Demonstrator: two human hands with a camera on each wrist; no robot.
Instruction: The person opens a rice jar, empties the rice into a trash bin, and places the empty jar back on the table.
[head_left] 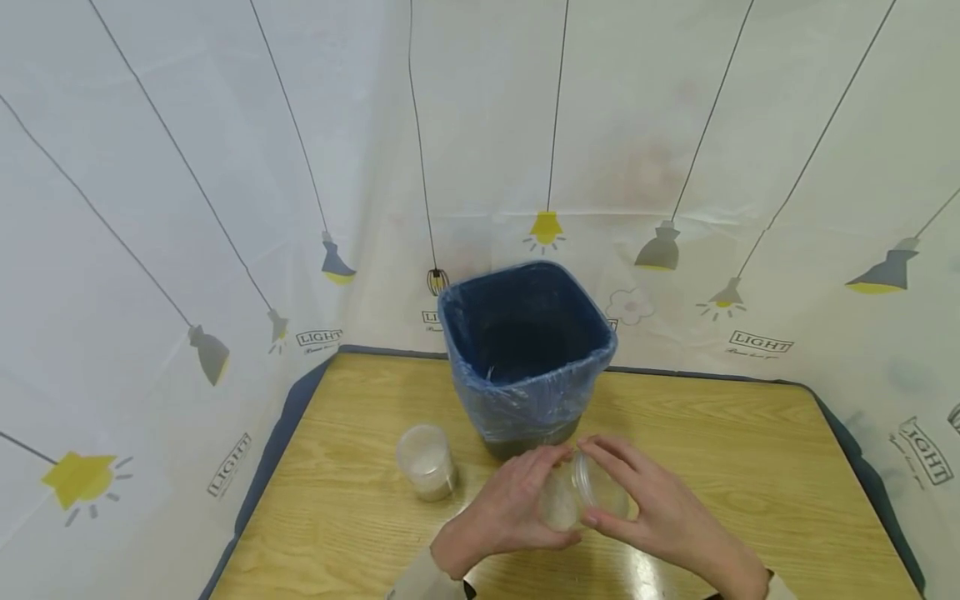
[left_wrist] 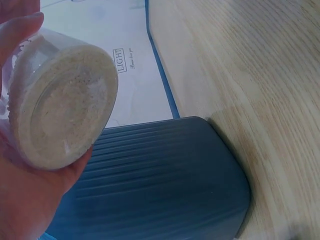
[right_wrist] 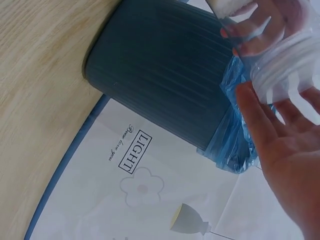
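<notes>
A clear plastic jar (head_left: pixel 558 500) lies tilted between both hands, with pale, grainy stuff inside. My left hand (head_left: pixel 510 504) grips the jar's body from the left. In the left wrist view the jar's round base (left_wrist: pixel 70 105) faces the camera, the grains covering it. At the other end, fingers and thumb of my right hand (head_left: pixel 656 508) hold the clear ridged lid (right_wrist: pixel 287 65). Whether the lid sits tight on the jar cannot be told. A second clear jar (head_left: pixel 427 462) stands upright on the table to the left, also with pale contents low inside.
Just behind the hands stands a dark bin (head_left: pixel 525 387) lined with a blue plastic bag (right_wrist: pixel 232 145). The wood-grain table (head_left: pixel 352 467) ends at a white sheet (head_left: pixel 495 150) printed with lamps, which rises at the back and sides.
</notes>
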